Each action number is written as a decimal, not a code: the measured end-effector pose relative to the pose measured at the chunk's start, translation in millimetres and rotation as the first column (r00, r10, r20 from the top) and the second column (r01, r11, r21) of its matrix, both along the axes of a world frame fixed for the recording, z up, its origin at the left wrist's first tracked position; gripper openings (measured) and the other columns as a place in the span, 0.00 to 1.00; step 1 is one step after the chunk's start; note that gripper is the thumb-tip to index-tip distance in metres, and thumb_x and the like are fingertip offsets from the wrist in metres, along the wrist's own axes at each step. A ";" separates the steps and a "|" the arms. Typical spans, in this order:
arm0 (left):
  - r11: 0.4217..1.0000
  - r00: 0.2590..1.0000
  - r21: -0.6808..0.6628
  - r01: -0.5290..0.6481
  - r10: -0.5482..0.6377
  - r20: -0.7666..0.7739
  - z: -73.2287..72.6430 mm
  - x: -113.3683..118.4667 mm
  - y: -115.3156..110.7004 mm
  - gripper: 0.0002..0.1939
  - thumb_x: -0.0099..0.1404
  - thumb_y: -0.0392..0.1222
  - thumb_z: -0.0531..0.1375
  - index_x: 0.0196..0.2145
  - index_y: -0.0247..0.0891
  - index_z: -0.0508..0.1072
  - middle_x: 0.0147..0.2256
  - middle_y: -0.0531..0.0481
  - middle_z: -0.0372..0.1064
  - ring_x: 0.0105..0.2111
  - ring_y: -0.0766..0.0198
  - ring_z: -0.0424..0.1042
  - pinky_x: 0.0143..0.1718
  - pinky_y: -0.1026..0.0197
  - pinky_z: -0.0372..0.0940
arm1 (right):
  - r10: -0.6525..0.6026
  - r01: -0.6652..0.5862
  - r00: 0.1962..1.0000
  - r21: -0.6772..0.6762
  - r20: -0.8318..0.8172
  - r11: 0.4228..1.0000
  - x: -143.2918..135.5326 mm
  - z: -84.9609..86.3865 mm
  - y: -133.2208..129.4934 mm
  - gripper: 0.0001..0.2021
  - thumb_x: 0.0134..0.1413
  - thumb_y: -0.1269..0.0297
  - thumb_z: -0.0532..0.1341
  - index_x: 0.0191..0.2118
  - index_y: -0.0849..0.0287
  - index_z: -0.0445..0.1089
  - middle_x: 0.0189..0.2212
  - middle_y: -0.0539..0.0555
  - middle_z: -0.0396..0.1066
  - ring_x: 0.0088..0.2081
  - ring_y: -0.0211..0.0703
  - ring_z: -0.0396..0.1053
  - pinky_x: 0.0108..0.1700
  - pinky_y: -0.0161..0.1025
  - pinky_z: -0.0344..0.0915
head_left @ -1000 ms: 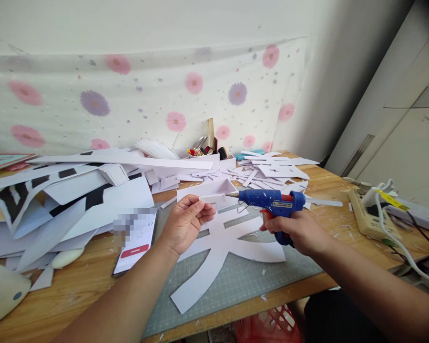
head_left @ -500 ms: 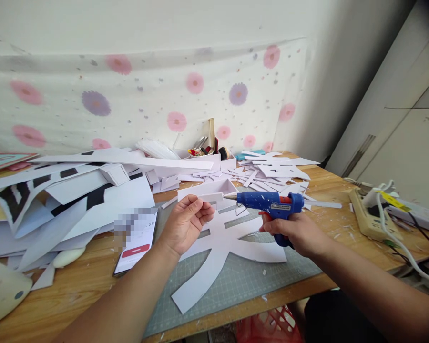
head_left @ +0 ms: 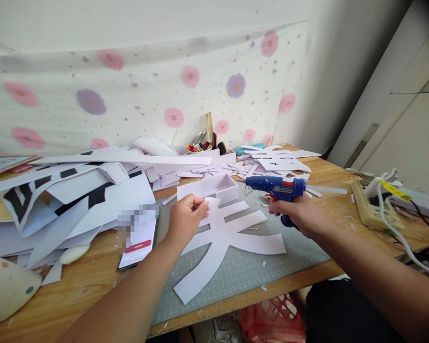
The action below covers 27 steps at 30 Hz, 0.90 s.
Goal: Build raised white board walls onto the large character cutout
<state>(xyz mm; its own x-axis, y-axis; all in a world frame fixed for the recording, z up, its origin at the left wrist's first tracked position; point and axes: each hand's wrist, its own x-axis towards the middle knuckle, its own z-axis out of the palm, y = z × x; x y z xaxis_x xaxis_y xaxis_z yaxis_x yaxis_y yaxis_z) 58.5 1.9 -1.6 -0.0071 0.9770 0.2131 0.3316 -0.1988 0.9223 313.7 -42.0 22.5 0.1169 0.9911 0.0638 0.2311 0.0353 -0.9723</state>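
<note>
Pinched between the fingers of my left hand (head_left: 188,215) is a small white foam-board strip (head_left: 213,201). My right hand (head_left: 300,213) is wrapped round the handle of a blue glue gun (head_left: 277,186), its nozzle pointing left and apart from the strip. A clear glue stick (head_left: 331,190) sticks out of the gun's back. Below my hands a large white cut-out character (head_left: 219,236) lies flat on a grey cutting mat (head_left: 243,286). Upright white walls forming a box shape (head_left: 219,187) stand at its far end.
White sheets and offcuts (head_left: 82,205) are heaped at the left, beside a phone (head_left: 137,247). More cut strips (head_left: 271,162) lie at the back. A power strip (head_left: 373,205) with cables is at the right. A red basket (head_left: 273,319) stands below the table edge.
The glue gun has moved right and up, away from the strip. My left hand has turned, bringing the strip slightly lower and left, near the box-shaped walls.
</note>
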 end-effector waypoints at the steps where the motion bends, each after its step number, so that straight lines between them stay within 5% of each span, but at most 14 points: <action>1: 1.000 0.995 0.007 -0.016 0.017 -0.097 -2.8 0.6 1.6 0.09 0.56 0.46 0.60 0.25 0.37 0.71 0.24 0.51 0.74 0.25 0.63 0.74 0.29 0.61 0.67 | -0.009 0.009 1.000 0.005 -0.004 1.000 2.1 -0.4 1.4 0.05 0.35 0.66 0.62 0.25 0.57 0.67 0.19 0.47 0.64 0.23 0.38 0.60 0.26 0.37 0.56; 9: 0.989 0.742 0.067 -0.132 0.143 -0.655 -1.4 14.8 19.2 0.09 0.56 0.44 0.57 0.21 0.40 0.69 0.23 0.52 0.73 0.26 0.62 0.71 0.28 0.63 0.59 | -0.005 0.006 0.999 0.010 -0.052 1.000 7.7 0.9 6.4 0.05 0.35 0.67 0.63 0.26 0.58 0.69 0.21 0.48 0.66 0.25 0.40 0.63 0.29 0.39 0.59; 27: 0.975 0.589 0.053 -0.216 0.174 -0.789 11.5 37.9 39.5 0.06 0.50 0.41 0.57 0.19 0.41 0.71 0.20 0.48 0.73 0.25 0.56 0.71 0.25 0.60 0.57 | 0.026 -0.019 0.993 0.067 -0.115 0.998 22.5 16.3 -3.9 0.05 0.36 0.69 0.62 0.26 0.58 0.68 0.19 0.48 0.65 0.24 0.39 0.62 0.26 0.37 0.56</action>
<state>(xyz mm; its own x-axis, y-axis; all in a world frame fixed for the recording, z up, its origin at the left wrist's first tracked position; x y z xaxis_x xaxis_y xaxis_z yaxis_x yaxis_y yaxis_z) 96.4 41.4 9.9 -0.0497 0.9809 0.1880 0.9562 -0.0076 0.2925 336.2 -45.9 38.8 0.1050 0.9877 0.1160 0.1157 0.1037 -0.9879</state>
